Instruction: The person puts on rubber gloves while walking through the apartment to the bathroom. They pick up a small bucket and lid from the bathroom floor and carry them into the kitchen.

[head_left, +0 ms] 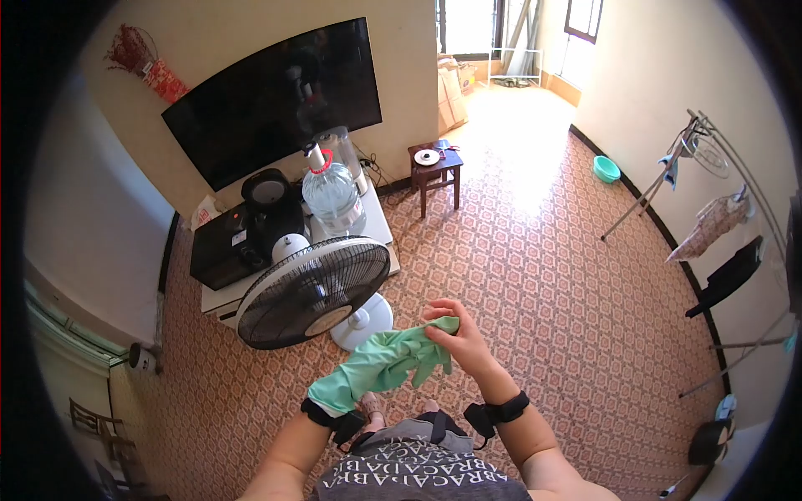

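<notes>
My left hand [393, 359] is inside a green rubber glove [355, 376] that reaches down to the dark band on my wrist. The gloved fingers stretch to the right, some of them angled downward and spread apart. With thumb and fingers, my bare right hand [459, 334] pinches the glove's far fingertip end. A dark strap [505, 409] circles my right wrist. Both hands are held in front of my body, above the tiled floor. Just beyond the left hand stands a fan [313, 292] with a round white base [368, 321].
A white low cabinet [380, 221] carries a large water bottle [334, 196] and a black speaker [225, 246]. Behind hangs a television [276, 100]. A small wooden stool [436, 171] holds a white lid. A clothes rack [643, 200] and a green basin [606, 169] are at right.
</notes>
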A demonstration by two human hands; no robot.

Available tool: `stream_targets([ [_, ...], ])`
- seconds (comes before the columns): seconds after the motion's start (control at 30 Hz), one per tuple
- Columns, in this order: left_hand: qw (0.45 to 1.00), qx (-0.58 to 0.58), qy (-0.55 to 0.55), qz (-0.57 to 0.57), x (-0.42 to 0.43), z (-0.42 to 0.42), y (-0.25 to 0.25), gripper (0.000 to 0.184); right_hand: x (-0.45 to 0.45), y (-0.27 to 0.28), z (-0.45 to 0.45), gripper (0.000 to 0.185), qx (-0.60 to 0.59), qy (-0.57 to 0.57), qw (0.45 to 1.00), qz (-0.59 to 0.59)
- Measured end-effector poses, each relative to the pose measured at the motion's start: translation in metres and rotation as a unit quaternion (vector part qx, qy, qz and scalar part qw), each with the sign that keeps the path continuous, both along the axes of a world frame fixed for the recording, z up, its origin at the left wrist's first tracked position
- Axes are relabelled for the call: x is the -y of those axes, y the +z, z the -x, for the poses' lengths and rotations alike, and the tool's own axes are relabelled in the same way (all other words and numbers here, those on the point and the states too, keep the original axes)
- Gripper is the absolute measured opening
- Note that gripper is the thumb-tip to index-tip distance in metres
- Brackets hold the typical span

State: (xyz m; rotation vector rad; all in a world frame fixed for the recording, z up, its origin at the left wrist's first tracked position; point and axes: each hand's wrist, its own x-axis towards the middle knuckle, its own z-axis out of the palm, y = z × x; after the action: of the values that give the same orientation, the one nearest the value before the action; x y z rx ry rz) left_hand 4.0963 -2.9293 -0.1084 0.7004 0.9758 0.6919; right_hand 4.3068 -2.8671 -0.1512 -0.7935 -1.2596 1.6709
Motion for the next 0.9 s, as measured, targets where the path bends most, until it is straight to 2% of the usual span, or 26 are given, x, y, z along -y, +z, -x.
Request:
stream_targets([
  [0.07, 0.999, -0.015, 0.020, -0.023, -0.005, 0.003, -0.004, 0.041, -0.001, -0.008, -0.001, 0.052, 0.029, -0.020, 0.999, -0.006],
  [0.13, 0.998, -0.030, 0.040, -0.047, -0.013, 0.002, -0.011, 0.040, -0.002, -0.014, -0.001, 0.055, 0.040, -0.122, 0.992, -0.003],
  [0.17, 0.991, -0.036, 0.105, -0.073, -0.018, 0.000, -0.016, 0.038, -0.002, -0.017, 0.001, 0.055, 0.041, -0.122, 0.992, -0.003],
  [0.23, 0.980, -0.014, 0.191, -0.061, -0.022, -0.006, -0.008, 0.036, 0.008, -0.011, 0.007, 0.044, 0.076, -0.265, 0.958, -0.082],
  [0.27, 0.979, -0.011, 0.199, -0.049, -0.032, -0.003, -0.020, 0.036, 0.012, -0.014, 0.006, 0.044, 0.084, -0.257, 0.960, -0.074],
  [0.3, 0.969, 0.100, 0.219, -0.048, -0.043, 0.004, -0.047, 0.036, 0.016, -0.018, 0.006, 0.035, 0.097, -0.196, 0.969, -0.115],
  [0.37, 0.944, 0.214, 0.243, -0.069, -0.051, 0.010, -0.060, 0.035, 0.033, -0.009, 0.013, 0.016, 0.104, -0.070, 0.982, -0.142],
  [0.4, 0.941, 0.215, 0.244, -0.093, -0.059, 0.009, -0.058, 0.034, 0.044, 0.000, 0.017, 0.016, 0.108, -0.048, 0.986, -0.119],
  [0.47, 0.941, 0.237, 0.233, -0.067, -0.064, 0.017, -0.071, 0.036, 0.059, 0.012, 0.028, 0.019, 0.102, 0.123, 0.968, -0.193],
  [0.5, 0.939, 0.247, 0.234, -0.054, -0.068, 0.017, -0.075, 0.036, 0.068, 0.015, 0.034, 0.024, 0.126, 0.131, 0.956, -0.230],
  [0.53, 0.936, 0.254, 0.240, -0.043, -0.068, 0.017, -0.079, 0.037, 0.074, 0.016, 0.041, 0.024, 0.123, 0.137, 0.957, -0.224],
  [0.63, 0.927, 0.264, 0.266, -0.029, -0.067, 0.015, -0.084, 0.037, 0.075, 0.018, 0.050, 0.039, 0.146, 0.110, 0.952, -0.244],
  [0.73, 0.916, 0.267, 0.297, -0.025, -0.069, 0.015, -0.087, 0.038, 0.068, 0.014, 0.051, 0.041, 0.116, 0.094, 0.941, -0.305],
  [0.87, 0.901, 0.266, 0.343, -0.021, -0.075, 0.012, -0.085, 0.039, 0.064, -0.001, 0.054, 0.043, 0.121, 0.111, 0.942, -0.293],
  [0.9, 0.897, 0.264, 0.354, -0.020, -0.077, 0.010, -0.085, 0.039, 0.065, -0.005, 0.056, 0.040, 0.132, 0.084, 0.939, -0.306],
])
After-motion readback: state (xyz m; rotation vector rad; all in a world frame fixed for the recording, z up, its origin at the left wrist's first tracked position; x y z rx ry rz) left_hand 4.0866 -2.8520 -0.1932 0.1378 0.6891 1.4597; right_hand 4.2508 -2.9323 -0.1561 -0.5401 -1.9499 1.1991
